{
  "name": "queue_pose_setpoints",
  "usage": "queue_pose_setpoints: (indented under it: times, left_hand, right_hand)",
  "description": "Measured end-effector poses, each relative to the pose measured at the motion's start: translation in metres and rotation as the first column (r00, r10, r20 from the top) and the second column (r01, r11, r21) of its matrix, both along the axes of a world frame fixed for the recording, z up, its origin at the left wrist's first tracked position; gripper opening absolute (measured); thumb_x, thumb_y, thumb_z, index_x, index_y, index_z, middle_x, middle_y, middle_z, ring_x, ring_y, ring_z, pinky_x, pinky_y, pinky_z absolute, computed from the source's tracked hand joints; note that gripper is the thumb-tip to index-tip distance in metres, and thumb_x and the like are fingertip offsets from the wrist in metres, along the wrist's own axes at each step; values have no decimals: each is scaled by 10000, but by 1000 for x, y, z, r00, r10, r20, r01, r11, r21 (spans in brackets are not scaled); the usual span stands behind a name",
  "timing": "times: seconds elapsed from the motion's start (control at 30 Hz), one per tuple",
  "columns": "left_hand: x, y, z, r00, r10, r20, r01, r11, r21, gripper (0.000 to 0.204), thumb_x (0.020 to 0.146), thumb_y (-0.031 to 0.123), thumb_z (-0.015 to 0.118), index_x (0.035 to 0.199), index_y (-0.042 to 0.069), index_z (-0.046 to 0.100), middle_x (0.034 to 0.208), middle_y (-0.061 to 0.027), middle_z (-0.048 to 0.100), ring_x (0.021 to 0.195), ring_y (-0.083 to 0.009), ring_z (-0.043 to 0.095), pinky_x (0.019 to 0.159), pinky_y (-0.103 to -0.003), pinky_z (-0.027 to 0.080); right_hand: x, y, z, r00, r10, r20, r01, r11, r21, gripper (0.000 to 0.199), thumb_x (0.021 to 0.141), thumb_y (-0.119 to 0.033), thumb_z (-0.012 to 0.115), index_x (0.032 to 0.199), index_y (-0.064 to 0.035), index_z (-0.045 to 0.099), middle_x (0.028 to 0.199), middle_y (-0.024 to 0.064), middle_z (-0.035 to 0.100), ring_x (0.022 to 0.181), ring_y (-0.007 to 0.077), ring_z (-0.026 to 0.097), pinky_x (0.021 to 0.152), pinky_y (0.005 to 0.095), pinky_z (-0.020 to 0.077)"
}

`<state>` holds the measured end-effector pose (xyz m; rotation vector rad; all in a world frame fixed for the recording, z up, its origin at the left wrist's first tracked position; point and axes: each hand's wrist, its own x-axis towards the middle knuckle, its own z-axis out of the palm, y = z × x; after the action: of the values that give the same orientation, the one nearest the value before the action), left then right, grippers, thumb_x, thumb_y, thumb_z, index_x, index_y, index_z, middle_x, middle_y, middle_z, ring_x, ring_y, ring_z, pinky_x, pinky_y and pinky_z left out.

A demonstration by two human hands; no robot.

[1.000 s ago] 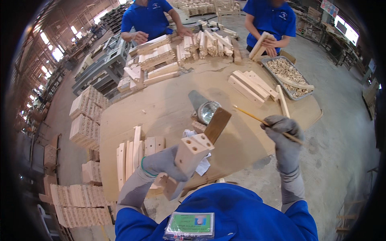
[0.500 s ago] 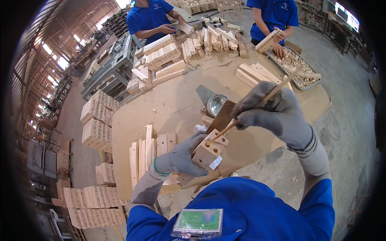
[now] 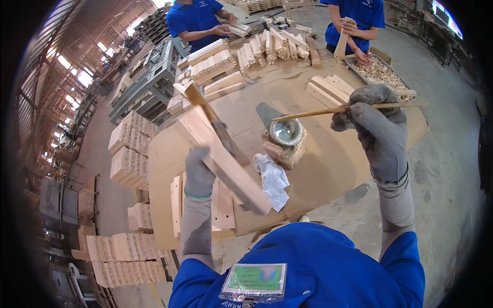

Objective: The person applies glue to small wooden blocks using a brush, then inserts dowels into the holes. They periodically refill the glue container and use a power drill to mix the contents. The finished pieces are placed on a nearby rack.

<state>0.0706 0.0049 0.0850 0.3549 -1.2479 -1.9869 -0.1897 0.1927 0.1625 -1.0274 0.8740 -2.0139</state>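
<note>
My left hand (image 3: 198,172), in a grey glove, is closed round a pale wooden bar (image 3: 233,172) that tilts across the left middle of the table. A darker strip of wood (image 3: 218,126) lies along the bar's far side; whether the two are joined I cannot tell. My right hand (image 3: 377,126), also gloved, pinches a thin wooden stick (image 3: 318,112) held almost level. The stick's left tip is at the rim of a small glass bowl (image 3: 286,134) with clear contents. Under the bowl is a rough block (image 3: 290,155), and a crumpled white cloth (image 3: 273,180) lies beside it.
Drilled wooden bars (image 3: 222,208) lie near my left forearm. Across the cardboard-covered table (image 3: 328,177) are stacked bars (image 3: 210,66) and a tray of small dowels (image 3: 377,69). Two people in blue shirts handle wood there. Wood stacks (image 3: 131,136) stand at the left.
My left hand has swung the wood up and left, away from the stick. My right hand has turned the stick level, moving its tip from the wood's drilled end to the bowl.
</note>
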Motion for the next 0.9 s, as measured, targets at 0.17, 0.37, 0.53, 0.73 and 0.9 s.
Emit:
queue_pose_setpoints:
  times: [0.17, 0.37, 0.53, 0.73, 0.9]
  left_hand:
    - [4, -41, -17, 935, 330, -129, -284, 915, 285, 442, 802, 351, 563, 1097, 35, 471, 860, -145, 585, 769, -273, 608, 713, -392, 526]
    - [-14, -31, -7, 958, 269, -98, -233, 932, 279, 287, 830, 313, 533, 950, 52, 517, 822, -126, 596, 767, -265, 607, 719, -409, 517]
    - [-45, 9, 20, 895, 446, -9, -446, 895, 6, 310, 846, 301, 495, 992, 30, 528, 845, -135, 589, 788, -248, 602, 756, -383, 502]
    - [-110, 65, 28, 854, 519, -44, -520, 843, -140, 334, 848, 260, 528, 1067, 11, 492, 885, -108, 581, 821, -220, 588, 777, -359, 485]
    - [-150, 76, 10, 927, 372, -43, -372, 903, -217, 379, 887, 204, 509, 1193, 1, 414, 1060, -111, 510, 986, -230, 534, 860, -362, 455]
  right_hand:
    - [9, -4, -11, 995, 51, 85, -58, 995, 81, 390, 869, -67, 506, 1220, 90, 446, 994, 216, 612, 866, 284, 645, 763, 368, 550]
    - [4, -28, -48, 972, 179, -154, -191, 980, -64, 476, 919, -201, 486, 1305, 53, 370, 1159, 238, 535, 1051, 310, 567, 895, 377, 469]
    - [35, -34, -46, 23, -174, -984, 243, 956, -164, 717, 779, -308, 648, 1297, 80, 340, 1263, 274, 433, 1169, 380, 450, 984, 399, 373]
    - [62, -42, -97, -207, -418, -885, 538, 706, -460, 620, 795, -184, 508, 1322, 76, 311, 1096, 262, 518, 928, 345, 569, 785, 410, 462]
    - [37, -24, -121, 401, -217, -890, 640, 762, 102, 776, 715, -206, 681, 1349, -21, 272, 929, 187, 537, 811, 326, 575, 700, 399, 471]
